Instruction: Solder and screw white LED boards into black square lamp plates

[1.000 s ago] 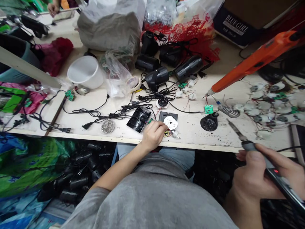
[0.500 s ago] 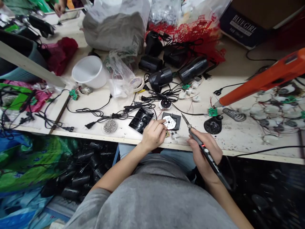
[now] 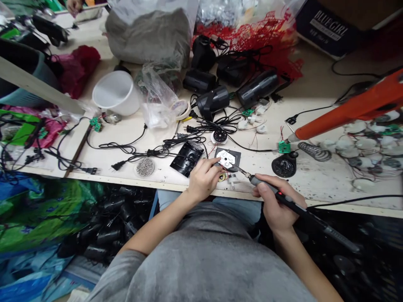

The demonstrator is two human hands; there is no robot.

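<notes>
My right hand (image 3: 280, 203) is closed around a soldering iron (image 3: 270, 188) with a small red light on its handle. The iron's tip points left, at the lower right edge of a white plate (image 3: 226, 158) with several round spots, lying on a dark square pad (image 3: 236, 157). On the plate's left side, the index fingertip of my left hand (image 3: 204, 177) touches the edge; the other fingers are curled, and what they pinch is hidden. Just below the plate lie a small yellowish round part (image 3: 222, 177) and a small white part (image 3: 232, 180).
Left of my hand lie a black curved housing (image 3: 187, 158) and a tub of metal wool (image 3: 145, 167). Black cables (image 3: 217, 123) and housings (image 3: 212, 102) fill the middle. An orange tool (image 3: 343, 111) slants in from the right, above a green circuit board (image 3: 284, 147) and a black round dish (image 3: 283, 165).
My right hand has moved slightly right and tilted the soldering iron flatter, bringing its tip down to the plate's edge. My left hand has barely moved.
</notes>
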